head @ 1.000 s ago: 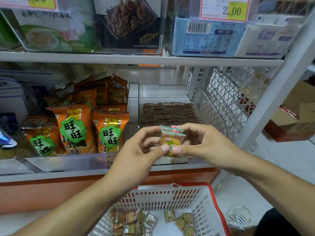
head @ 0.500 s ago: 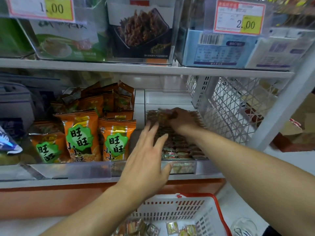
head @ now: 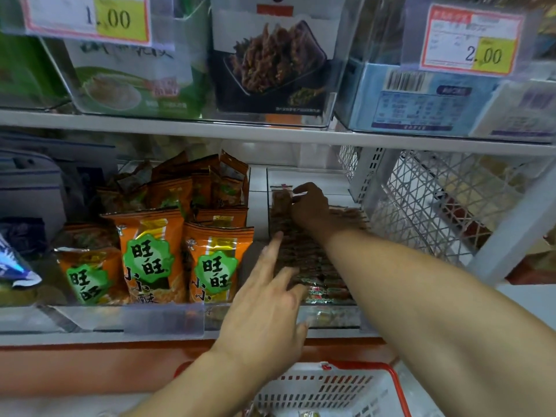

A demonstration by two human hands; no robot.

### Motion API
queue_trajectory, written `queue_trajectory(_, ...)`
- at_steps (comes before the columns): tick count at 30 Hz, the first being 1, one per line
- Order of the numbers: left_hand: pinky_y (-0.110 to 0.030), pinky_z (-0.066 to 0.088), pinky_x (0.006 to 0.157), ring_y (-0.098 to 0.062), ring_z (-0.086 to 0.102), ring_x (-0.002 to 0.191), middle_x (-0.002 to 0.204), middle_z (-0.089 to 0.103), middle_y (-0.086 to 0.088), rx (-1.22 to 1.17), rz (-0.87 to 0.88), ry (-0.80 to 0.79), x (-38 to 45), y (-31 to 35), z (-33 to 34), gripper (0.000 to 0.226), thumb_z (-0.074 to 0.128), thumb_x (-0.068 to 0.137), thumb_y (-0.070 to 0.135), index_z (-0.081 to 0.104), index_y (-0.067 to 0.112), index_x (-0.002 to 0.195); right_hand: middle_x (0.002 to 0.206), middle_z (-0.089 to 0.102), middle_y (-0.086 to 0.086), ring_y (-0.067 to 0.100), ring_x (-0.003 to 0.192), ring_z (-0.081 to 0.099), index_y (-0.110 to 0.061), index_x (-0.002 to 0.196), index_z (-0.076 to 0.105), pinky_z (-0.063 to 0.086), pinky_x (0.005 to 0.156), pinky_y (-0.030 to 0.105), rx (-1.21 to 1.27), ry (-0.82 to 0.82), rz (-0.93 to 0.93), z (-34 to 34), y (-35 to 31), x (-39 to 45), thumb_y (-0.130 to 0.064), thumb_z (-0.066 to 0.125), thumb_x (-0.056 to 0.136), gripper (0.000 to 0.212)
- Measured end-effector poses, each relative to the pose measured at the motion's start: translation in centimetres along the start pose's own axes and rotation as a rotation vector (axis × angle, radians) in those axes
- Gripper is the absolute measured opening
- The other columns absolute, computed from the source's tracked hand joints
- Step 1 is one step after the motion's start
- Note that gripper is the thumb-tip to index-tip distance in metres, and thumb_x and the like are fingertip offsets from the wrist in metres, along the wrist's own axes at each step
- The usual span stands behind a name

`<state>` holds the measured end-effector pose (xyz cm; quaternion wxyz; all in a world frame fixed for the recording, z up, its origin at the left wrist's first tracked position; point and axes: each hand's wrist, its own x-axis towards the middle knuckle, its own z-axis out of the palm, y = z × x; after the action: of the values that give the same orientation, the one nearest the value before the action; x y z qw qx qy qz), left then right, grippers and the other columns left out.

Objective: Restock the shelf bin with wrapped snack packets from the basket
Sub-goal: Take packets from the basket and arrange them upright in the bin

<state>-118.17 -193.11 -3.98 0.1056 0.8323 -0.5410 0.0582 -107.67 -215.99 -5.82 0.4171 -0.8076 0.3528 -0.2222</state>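
Packet being seated at the far end of the shelf bin (head: 313, 320).

Right hand (head: 310, 206) reached deep, at about 12 o'clock in the bin, fingers (head: 301, 189) curled and pinching a wrapped snack packet (head: 281, 198) standing upright at their 9 o'clock, long axis vertical, behind the packed rows. Left hand (head: 264, 308) nearer the front, fingers straight and apart, resting over the front rows. Basket (head: 331, 386) below at 6 o'clock.
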Motion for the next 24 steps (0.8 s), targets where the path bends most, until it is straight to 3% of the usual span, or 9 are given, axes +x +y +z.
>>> queue_trajectory(3,-0.037,-0.027,0.113,-0.024,-0.039,0.147,0.159,0.041,-0.002,0.007,0.022,0.018,-0.2,-0.3,0.3,0.06,0.054,0.094,0.054,0.057,0.019,0.142,0.111,0.069,0.01,0.021,0.097,0.062,-0.017,0.108,0.06,0.041,0.07,0.021,-0.014,0.066,0.007,0.5,0.0,-0.4,-0.011,0.064,0.09,0.019)
queue_trajectory(9,-0.033,-0.027,0.109,-0.019,-0.039,0.147,0.159,0.042,0.0,0.004,0.053,0.021,-0.5,-0.6,0.3,0.056,0.058,0.091,0.05,0.06,0.022,0.139,0.122,0.072,0.008,0.024,0.117,0.064,-0.014,0.116,0.075,0.045,0.097,0.023,-0.124,0.036,-0.029,0.6,-0.3,-1.0,-0.005,0.057,0.095,0.029)
queue_trajectory(13,-0.033,-0.027,0.111,-0.018,-0.038,0.148,0.163,0.034,-0.002,-0.028,0.049,0.021,-0.9,-0.6,0.3,0.056,0.058,0.091,0.048,0.059,0.022,0.14,0.121,0.072,0.01,0.026,0.118,0.065,-0.013,0.115,0.076,0.045,0.099,0.024,-0.108,0.031,-0.024,-0.2,-0.6,-1.1,-0.013,0.062,0.095,0.025)
queue_trajectory(16,-0.033,-0.026,0.114,-0.015,-0.032,0.151,0.165,0.031,-0.001,-0.031,0.065,0.049,-1.5,-0.6,0.1,0.053,0.059,0.092,0.047,0.059,0.024,0.14,0.125,0.071,0.009,0.023,0.12,0.063,-0.013,0.118,0.075,0.041,0.096,0.018,-0.032,0.044,0.008,-1.4,-0.8,-1.9,-0.019,0.069,0.093,0.026)
queue_trajectory(18,-0.034,-0.02,0.119,-0.017,-0.02,0.155,0.162,0.038,-0.001,-0.027,0.073,0.085,-2.0,-0.4,-0.4,0.047,0.063,0.091,0.042,0.063,0.025,0.135,0.122,0.073,0.007,0.022,0.118,0.065,-0.015,0.114,0.077,0.041,0.095,0.016,-0.012,0.059,-0.029,-2.4,-1.3,-3.3,-0.017,0.067,0.094,0.023)
queue_trajectory(20,-0.036,-0.008,0.125,-0.021,0.001,0.158,0.154,0.048,0.0,-0.024,0.089,0.151,-2.6,0.0,-0.9,0.041,0.069,0.088,0.034,0.067,0.025,0.128,0.112,0.076,0.003,0.018,0.108,0.069,-0.018,0.107,0.078,0.049,0.1,0.024,0.055,0.127,-0.114,-3.5,-2.3,-5.9,-0.018,0.065,0.094,0.018)
queue_trajectory(22,-0.035,0.011,0.128,-0.022,0.025,0.152,0.14,0.059,0.001,-0.057,0.11,0.194,-3.5,0.3,-1.1,0.036,0.075,0.083,0.027,0.071,0.024,0.119,0.093,0.076,-0.004,0.013,0.09,0.071,-0.02,0.096,0.075,0.056,0.088,0.035,0.247,0.226,-0.268,-4.7,-3.0,-10.1,-0.016,0.066,0.092,0.011)
queue_trajectory(24,-0.032,0.037,0.113,-0.019,0.046,0.131,0.119,0.065,0.005,-0.108,0.136,0.193,-4.8,0.2,-0.3,0.031,0.077,0.078,0.026,0.071,0.024,0.109,0.086,0.071,-0.01,0.012,0.081,0.069,-0.022,0.092,0.069,0.058,0.076,0.037,0.425,0.311,-0.512,-5.5,-2.6,-15.3,-0.012,0.066,0.091,0.011)
